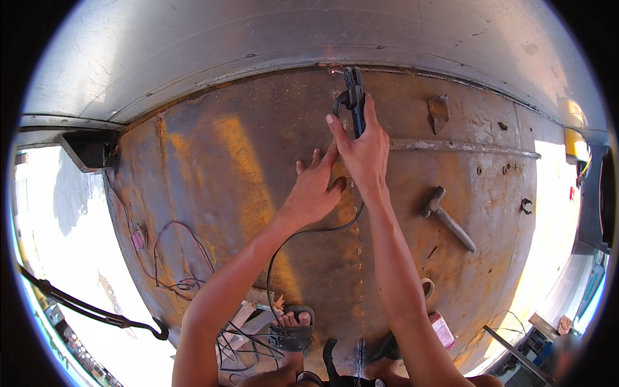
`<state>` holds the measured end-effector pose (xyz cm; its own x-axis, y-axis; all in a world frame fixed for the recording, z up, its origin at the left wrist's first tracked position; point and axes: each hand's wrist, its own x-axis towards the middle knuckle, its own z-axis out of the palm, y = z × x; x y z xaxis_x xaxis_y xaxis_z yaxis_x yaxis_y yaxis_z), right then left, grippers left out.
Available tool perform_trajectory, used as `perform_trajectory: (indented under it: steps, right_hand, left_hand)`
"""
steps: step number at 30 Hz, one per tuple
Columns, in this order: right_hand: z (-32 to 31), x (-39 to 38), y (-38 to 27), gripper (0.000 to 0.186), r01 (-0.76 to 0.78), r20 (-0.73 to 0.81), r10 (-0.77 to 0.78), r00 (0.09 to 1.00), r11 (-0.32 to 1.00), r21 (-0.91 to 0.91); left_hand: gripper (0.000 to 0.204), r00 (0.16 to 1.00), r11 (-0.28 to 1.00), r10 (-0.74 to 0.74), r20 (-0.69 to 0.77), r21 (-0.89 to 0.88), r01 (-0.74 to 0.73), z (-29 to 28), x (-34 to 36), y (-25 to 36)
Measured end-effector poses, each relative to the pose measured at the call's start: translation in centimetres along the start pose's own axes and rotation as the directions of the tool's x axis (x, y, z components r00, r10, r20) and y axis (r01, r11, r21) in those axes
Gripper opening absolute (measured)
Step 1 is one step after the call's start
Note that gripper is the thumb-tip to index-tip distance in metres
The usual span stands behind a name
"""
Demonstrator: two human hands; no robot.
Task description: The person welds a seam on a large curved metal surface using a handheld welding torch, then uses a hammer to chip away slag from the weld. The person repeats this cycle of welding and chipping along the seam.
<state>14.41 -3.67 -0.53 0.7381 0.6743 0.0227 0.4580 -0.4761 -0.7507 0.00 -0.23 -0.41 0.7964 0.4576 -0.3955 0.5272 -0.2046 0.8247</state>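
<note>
My right hand (366, 152) grips a black electrode holder (353, 87) with a thin rod (336, 71); a small glow shows at the rod's end, by the seam (315, 67) where the rusty steel floor (412, 277) meets the metal wall (271, 32). My left hand (313, 187) is just below and left of it, fingers apart, its forefinger against or beside the right thumb; I cannot tell whether they touch. A black cable (293, 234) runs down from the holder toward my sandaled foot (293, 335).
A hammer (451, 226), flat bar (451, 145), rusty scrap (438, 115) and small nuts lie right. Looped wires (174, 226), a black bracket (84, 151) and a dark hose (84, 303) are left. A tape roll (427, 287) and pink box (440, 330) lie near my right forearm.
</note>
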Motion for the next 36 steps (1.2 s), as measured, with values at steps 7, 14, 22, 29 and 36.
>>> perform_trajectory:
  steps: [7,14,22,29,36]
  right_hand:
    - [0.6,0.0,0.8,0.088,0.073,-0.063,-0.075,0.995,0.997,-0.034]
    - [0.8,0.2,0.9,0.085,0.085,-0.062,-0.087,0.994,0.996,-0.030]
    - [0.1,0.0,0.0,0.091,0.000,0.018,0.000,1.000,1.000,0.002]
    - [0.2,0.1,0.0,0.090,0.006,0.015,-0.006,1.000,1.000,-0.008]
    - [-0.1,0.1,0.2,0.088,-0.004,0.044,0.001,0.999,0.998,0.060]
  left_hand:
    - [0.087,1.000,1.000,-0.005,-0.001,0.003,0.005,0.0,0.1,-0.1]
    - [0.086,1.000,1.000,-0.014,0.011,0.006,0.014,-0.2,0.0,0.1]
    - [0.086,1.000,1.000,-0.011,0.004,0.010,0.011,-0.1,0.1,-0.2]
    - [0.086,1.000,1.000,-0.006,0.006,0.006,0.006,-0.3,0.0,-0.1]
    - [0.084,0.999,0.999,0.039,-0.017,0.026,-0.039,-0.4,-0.4,-0.1]
